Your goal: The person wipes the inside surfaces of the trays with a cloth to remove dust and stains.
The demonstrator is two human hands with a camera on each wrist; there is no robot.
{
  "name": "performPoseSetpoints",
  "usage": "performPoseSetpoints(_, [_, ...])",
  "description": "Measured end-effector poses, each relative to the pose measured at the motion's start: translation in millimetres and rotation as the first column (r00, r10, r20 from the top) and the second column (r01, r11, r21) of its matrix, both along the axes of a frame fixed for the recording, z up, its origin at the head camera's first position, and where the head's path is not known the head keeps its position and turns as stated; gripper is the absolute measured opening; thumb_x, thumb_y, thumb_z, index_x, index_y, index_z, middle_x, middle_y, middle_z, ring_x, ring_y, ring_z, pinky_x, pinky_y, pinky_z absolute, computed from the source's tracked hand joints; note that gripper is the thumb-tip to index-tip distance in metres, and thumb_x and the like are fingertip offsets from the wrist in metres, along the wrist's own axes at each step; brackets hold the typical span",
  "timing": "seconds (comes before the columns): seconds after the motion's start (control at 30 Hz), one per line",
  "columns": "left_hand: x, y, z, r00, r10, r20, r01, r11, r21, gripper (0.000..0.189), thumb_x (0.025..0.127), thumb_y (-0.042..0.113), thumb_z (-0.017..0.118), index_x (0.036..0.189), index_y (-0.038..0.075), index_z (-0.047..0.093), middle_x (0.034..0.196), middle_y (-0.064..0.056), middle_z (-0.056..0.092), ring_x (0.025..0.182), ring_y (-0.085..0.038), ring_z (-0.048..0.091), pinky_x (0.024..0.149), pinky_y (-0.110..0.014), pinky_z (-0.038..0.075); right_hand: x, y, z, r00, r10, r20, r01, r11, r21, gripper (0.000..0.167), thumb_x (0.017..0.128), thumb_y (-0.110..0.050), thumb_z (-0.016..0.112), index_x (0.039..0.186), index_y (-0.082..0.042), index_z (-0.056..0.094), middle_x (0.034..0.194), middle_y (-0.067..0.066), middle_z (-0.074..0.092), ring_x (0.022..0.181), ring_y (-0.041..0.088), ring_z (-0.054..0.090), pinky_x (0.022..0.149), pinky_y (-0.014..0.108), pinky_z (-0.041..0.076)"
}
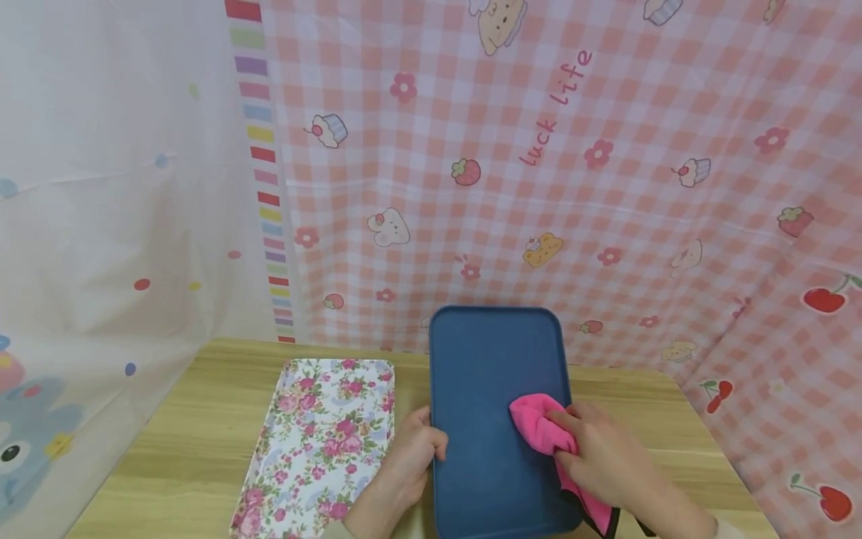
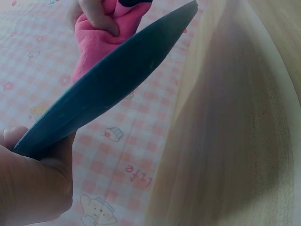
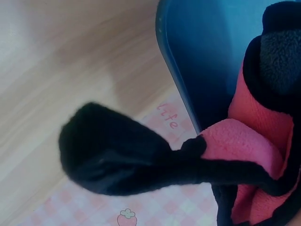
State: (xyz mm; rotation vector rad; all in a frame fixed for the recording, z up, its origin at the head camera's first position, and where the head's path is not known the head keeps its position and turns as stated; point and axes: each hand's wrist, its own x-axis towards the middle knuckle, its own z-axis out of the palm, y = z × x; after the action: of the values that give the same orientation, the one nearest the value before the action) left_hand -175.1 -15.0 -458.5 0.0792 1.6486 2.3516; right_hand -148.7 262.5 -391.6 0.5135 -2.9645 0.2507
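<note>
A dark blue rectangular tray (image 1: 494, 359) with rounded corners is held tilted up, its inner face toward the head camera. My left hand (image 1: 412, 453) grips its left rim, thumb over the edge, as the left wrist view also shows from the side (image 2: 35, 183). In my right hand (image 1: 606, 453) is a bunched pink cloth (image 1: 535, 423) with black edging, pressed on the tray's right half. The right wrist view shows folds of the cloth (image 3: 240, 141) and a dark flap hanging off it, against the tray's blue wall (image 3: 176, 70).
A white tray with pink roses (image 1: 330, 427) lies on the wooden table (image 1: 182, 442), left of my left hand. Behind the table hangs a pink checked cloth (image 1: 417, 284); a white dotted sheet (image 1: 101, 224) hangs at the left.
</note>
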Motion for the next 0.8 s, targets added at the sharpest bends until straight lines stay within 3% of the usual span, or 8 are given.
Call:
performPoseSetpoints(0.33, [0.2,-0.6,1.3,1.000,0.010,0.001,-0.010,1.000,-0.004,0.077,0.052,-0.010,0.044,0.127,-0.009,0.062,0.113,-0.007,0.068,0.098,-0.020,0.060,0.065,-0.025,0.048,15.0,3.1,-10.0,0.999,0.035,-0.001,-0.034,0.997,0.071,0.046,0.077,-0.023,0.081,0.123,-0.014,0.077,0.097,-0.007,0.063,0.088,0.011,0.052,0.068,0.030,0.052])
performPoseSetpoints(0.53, [-0.3,-0.5,1.8,1.000,0.020,-0.005,-0.020,1.000,0.009,0.074,0.052,-0.010,0.044,0.123,-0.009,0.063,0.110,-0.007,0.069,0.096,-0.019,0.061,0.066,-0.025,0.048,22.0,8.2,-15.5,0.995,0.085,0.044,-0.087,0.995,0.056,0.050,0.078,-0.023,0.082,0.126,-0.013,0.076,0.100,-0.008,0.062,0.090,0.010,0.053,0.072,0.033,0.056])
performPoseSetpoints(0.8, [-0.9,-0.5,2.2,1.000,0.018,-0.003,-0.018,1.000,0.008,0.069,0.052,-0.010,0.044,0.119,-0.009,0.063,0.106,-0.007,0.069,0.092,-0.019,0.062,0.065,-0.025,0.047,26.3,14.3,-19.1,0.985,0.151,0.077,-0.156,0.986,0.052,0.044,0.078,-0.022,0.084,0.120,-0.011,0.078,0.096,-0.008,0.060,0.083,0.009,0.051,0.065,0.028,0.052])
